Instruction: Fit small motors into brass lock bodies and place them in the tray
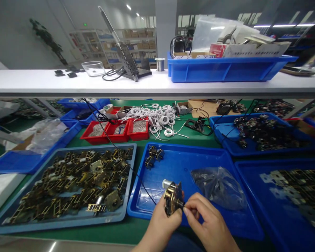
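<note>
My left hand (165, 219) grips a small brass-coloured motor assembly (173, 198) with a silver cylinder on its left side, held above the near edge of the middle blue tray (183, 164). My right hand (202, 217) pinches a small dark part against the assembly's right side with thumb and forefinger. Two similar assemblies (153, 155) lie at the tray's far left corner. A crumpled clear plastic bag (219, 187) of dark parts rests in the same tray, just right of my hands.
A grey-blue tray (68, 218) of brass assemblies lies left. Red bins (118, 130) of small parts, white wire coils (157, 117) and blue trays (254, 134) of dark parts sit behind. A black cable (115, 147) crosses the left tray. Another tray (291, 196) lies right. A shelf (147, 84) spans above.
</note>
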A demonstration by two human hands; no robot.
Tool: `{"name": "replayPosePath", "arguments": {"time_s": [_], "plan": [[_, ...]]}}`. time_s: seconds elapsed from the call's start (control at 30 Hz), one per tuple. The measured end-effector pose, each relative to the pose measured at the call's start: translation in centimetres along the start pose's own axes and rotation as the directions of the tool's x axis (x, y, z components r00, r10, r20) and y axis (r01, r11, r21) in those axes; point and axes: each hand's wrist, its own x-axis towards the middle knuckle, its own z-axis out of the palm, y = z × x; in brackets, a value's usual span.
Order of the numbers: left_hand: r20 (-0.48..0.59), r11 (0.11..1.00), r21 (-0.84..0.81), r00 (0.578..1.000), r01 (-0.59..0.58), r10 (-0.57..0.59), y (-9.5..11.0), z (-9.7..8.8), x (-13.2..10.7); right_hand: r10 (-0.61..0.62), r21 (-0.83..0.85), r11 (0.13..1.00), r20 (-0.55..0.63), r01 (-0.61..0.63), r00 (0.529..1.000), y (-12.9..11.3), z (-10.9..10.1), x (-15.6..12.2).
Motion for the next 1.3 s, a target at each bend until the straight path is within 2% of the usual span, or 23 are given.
{"name": "replayPosePath", "arguments": {"time_s": [0.2, 0.27, 0.33, 0.4, 0.5, 0.57, 0.7, 0.8, 0.87, 0.93, 1.07, 1.13, 1.2, 1.3], "plan": [[0.009, 0.993, 0.109, 0.999, -0.048, 0.047, 0.0, 0.1, 0.0, -0.026, -0.074, 0.997, -0.066, 0.021, 0.997, 0.5, 0.2, 0.6], [0.034, 0.992, 0.113, 0.998, -0.063, 0.060, -0.1, 0.1, -0.1, 0.008, -0.050, 0.999, -0.056, -0.011, 0.998, 0.9, 0.2, 1.0], [0.065, 0.994, 0.094, 0.996, -0.064, 0.058, -0.2, -0.1, -0.2, 0.088, 0.035, 0.995, 0.039, -0.089, 0.995, 1.1, 0.1, 1.1], [0.089, 0.996, 0.068, 0.995, -0.053, 0.046, -0.3, -0.3, -0.3, 0.196, 0.177, 0.958, 0.180, -0.227, 0.964, 1.2, 0.0, 1.0], [0.118, 0.998, 0.046, 0.992, -0.050, 0.044, -0.9, -0.6, -0.4, 0.306, 0.431, 0.788, 0.347, -0.440, 0.887, 1.3, 0.2, 0.5], [0.141, 0.996, 0.064, 0.989, -0.063, 0.053, -1.5, -0.7, -0.3, 0.336, 0.506, 0.711, 0.365, -0.488, 0.868, 1.8, 1.0, 0.2], [0.102, 0.989, 0.137, 0.994, -0.052, 0.038, -3.6, -0.9, 0.6, 0.416, 0.440, 0.734, 0.312, -0.518, 0.854, 4.4, 4.2, -0.4], [0.039, 0.987, 0.160, 0.999, 0.031, -0.038, -5.4, -1.4, 2.7, 0.455, 0.377, 0.718, 0.383, -0.585, 0.804, 7.6, 6.3, -0.7], [-0.030, 0.978, 0.188, 0.996, 0.091, -0.087, -6.4, -2.4, 5.1, 0.492, 0.302, 0.718, 0.418, -0.627, 0.764, 10.2, 6.9, -0.5], [-0.116, 0.962, 0.232, 0.986, 0.142, -0.118, -7.1, -3.7, 8.2, 0.550, 0.210, 0.727, 0.392, -0.654, 0.738, 12.9, 6.8, 0.0], [-0.225, 0.899, 0.358, 0.958, 0.252, -0.179, -7.5, -6.7, 14.7, 0.630, 0.029, 0.757, 0.231, -0.652, 0.742, 17.6, 6.1, 2.3], [-0.260, 0.852, 0.429, 0.944, 0.301, -0.202, -7.6, -7.8, 17.1, 0.638, -0.057, 0.767, 0.161, -0.639, 0.753, 19.1, 6.1, 4.0], [-0.290, 0.797, 0.502, 0.933, 0.336, -0.211, -7.8, -8.4, 18.6, 0.644, -0.143, 0.764, 0.114, -0.629, 0.756, 20.1, 6.6, 5.7], [-0.326, 0.707, 0.608, 0.926, 0.360, -0.190, -8.2, -8.7, 19.5, 0.659, -0.261, 0.738, 0.076, -0.622, 0.749, 20.9, 7.6, 8.1]]}}
